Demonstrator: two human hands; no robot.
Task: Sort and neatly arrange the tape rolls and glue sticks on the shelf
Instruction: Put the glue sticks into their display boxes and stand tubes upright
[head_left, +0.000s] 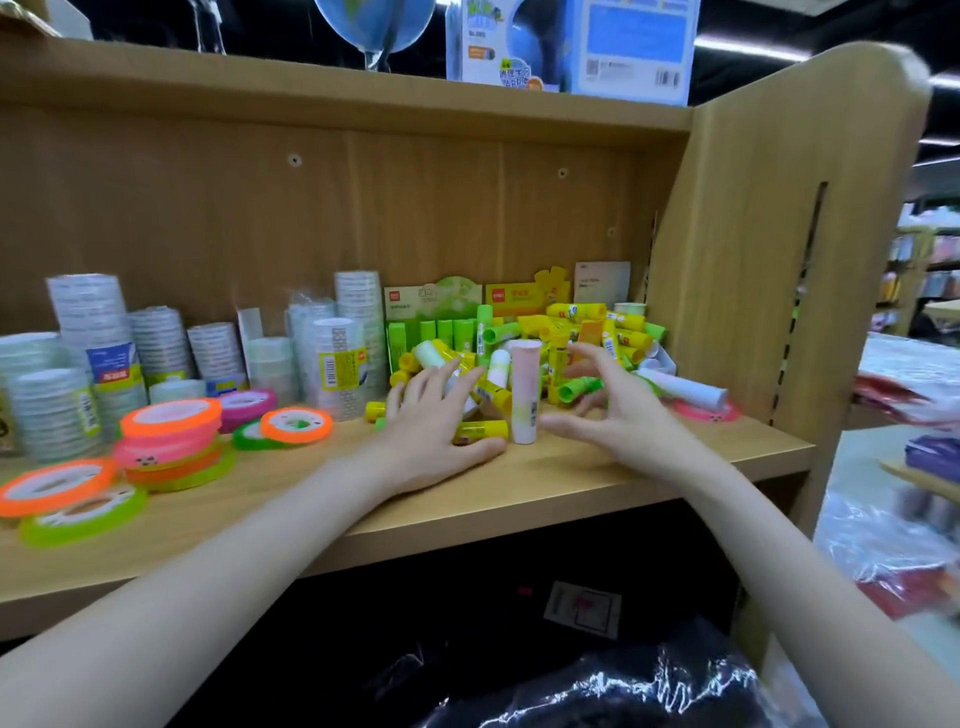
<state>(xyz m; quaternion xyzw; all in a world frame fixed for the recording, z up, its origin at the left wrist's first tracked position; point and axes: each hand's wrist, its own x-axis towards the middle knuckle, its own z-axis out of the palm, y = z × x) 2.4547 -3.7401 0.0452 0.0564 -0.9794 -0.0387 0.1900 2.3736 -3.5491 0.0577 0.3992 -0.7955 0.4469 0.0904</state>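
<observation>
Both hands are at the glue pile (566, 338) on the right half of the shelf (571, 467). Clear tape stacks (171, 348) and neon rolls (171, 431) sit well apart on the left half.

Left hand (431, 431): fingers spread and fairly straight, laid flat over loose yellow sticks (480, 430). Thumb runs along the one nearest the front edge. It presses or corrals them rather than pinching, though the thumb side is partly hidden, so I won't swear to that.

Right hand (618, 410): spread, fingers loosely curved like a claw, holding nothing. Fingertips hover over a lying green stick (576, 388).

Key relation: the pink tube (525, 395) stands upright, long axis vertical, in the gap between the two hands. The right thumb points at it from just beside, and the right hand looks nearer and freer. The left hand is busy on the yellow sticks.

My read: the next grab is the pink tube with the right hand, or a two-hand scoop of the pile. Sticks in the pile lie at all angles, mostly on their sides. Only the green ones in the display box (431, 312) at the back stand in a row.

Risk: the upright tube tips if either hand sweeps inward.

A white tube (685, 391) lies on its side right of the pile, over a pink roll (706, 413). That roll belongs with the tapes on the left.
</observation>
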